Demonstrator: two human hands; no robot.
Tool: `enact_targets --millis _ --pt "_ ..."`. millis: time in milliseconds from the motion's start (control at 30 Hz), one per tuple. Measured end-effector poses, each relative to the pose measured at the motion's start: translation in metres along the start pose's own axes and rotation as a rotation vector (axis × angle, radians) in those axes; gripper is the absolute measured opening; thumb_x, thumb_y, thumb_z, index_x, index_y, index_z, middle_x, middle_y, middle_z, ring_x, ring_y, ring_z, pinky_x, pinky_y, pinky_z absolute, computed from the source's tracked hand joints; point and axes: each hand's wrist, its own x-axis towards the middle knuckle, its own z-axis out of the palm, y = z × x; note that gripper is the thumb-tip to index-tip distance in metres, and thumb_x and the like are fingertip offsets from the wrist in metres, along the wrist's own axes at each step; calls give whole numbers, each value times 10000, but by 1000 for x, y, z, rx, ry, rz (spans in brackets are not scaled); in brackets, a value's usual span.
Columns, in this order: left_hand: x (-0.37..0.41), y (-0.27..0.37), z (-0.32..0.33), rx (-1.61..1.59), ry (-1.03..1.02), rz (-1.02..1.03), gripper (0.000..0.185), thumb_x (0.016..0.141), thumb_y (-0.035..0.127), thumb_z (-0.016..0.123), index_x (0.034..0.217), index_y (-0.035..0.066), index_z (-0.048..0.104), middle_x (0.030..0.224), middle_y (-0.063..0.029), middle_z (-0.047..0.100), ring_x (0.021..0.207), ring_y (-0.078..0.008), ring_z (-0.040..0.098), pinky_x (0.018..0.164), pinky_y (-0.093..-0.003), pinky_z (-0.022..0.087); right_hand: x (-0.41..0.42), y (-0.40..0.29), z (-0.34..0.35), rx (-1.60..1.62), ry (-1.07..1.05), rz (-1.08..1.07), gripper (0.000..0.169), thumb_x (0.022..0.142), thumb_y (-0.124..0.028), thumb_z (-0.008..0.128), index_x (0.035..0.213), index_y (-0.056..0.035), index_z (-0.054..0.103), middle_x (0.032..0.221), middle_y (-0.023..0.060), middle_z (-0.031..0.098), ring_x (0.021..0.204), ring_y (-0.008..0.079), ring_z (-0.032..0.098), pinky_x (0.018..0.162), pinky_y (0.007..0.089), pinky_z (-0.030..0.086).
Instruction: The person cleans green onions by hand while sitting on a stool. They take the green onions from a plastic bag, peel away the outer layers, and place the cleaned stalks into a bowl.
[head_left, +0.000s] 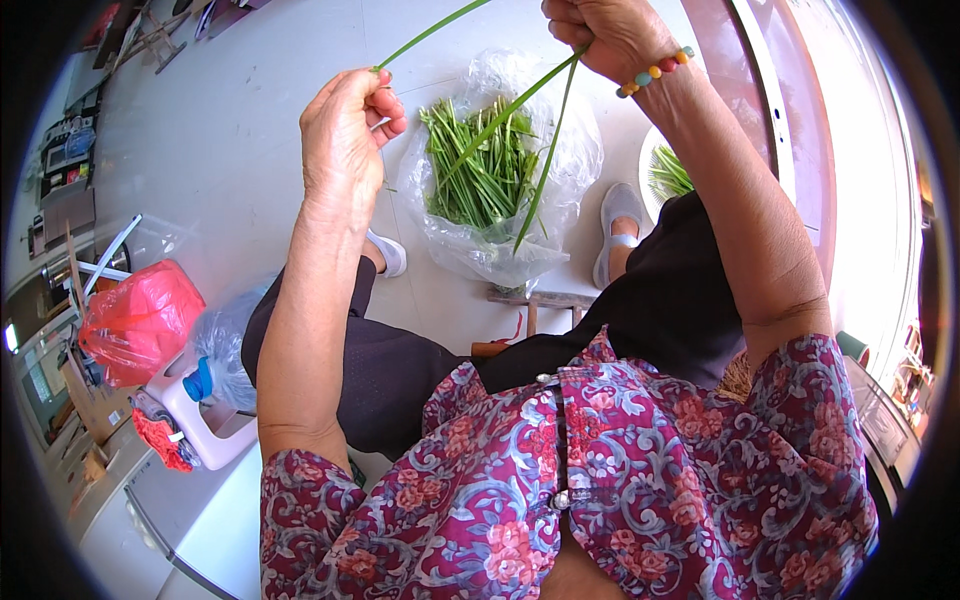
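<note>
Between the thumb and forefinger of my left hand (345, 127) is the end of a long green leaf (427, 34), which arches up out of the top of the view. My right hand (600, 34), with a bead bracelet (656, 71) at the wrist, is closed around green leaves. Two long blades (551, 157) hang from it, spread apart. Below both hands, a pile of greens (480, 165) resembling garlic chives lies on a clear plastic bag (577, 150) on the floor. Cut greens (670, 172) also rest in a white dish (646, 165), partly hidden by my right leg.
Wooden stool (540, 300) edges show between my legs, near my grey shoes (619, 206). To the left stand a red plastic bag (146, 319) and a pale plastic jug (169, 401) beside a blue cap (198, 381). A door frame (784, 135) runs along the right.
</note>
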Motion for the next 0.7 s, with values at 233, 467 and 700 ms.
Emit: enact_targets --millis 233,467,700 --pt "3 -6 -10 59 69 -61 177 828 201 537 881 33 543 801 -69 598 774 -158 563 675 -321 446 11 -9 -11 92 66 -49 70 816 -33 529 803 -90 489 702 5 490 422 36 280 347 187 189" --pt "-5 -19 6 321 -586 28 250 828 275 609 863 35 547 900 -107 621 779 -160 613 734 -285 485 8 -19 -6 75 19 -151 63 828 -59 524 797 -102 489 700 -18 484 417 28 273 352 181 191" --pt "-6 -10 -1 303 -497 48 225 833 179 598 945 -17 598 816 -52 600 648 -100 564 675 -262 506 16 -37 -22 128 74 -266 101 849 -104 541 766 -109 484 668 -14 503 410 30 280 355 182 200"
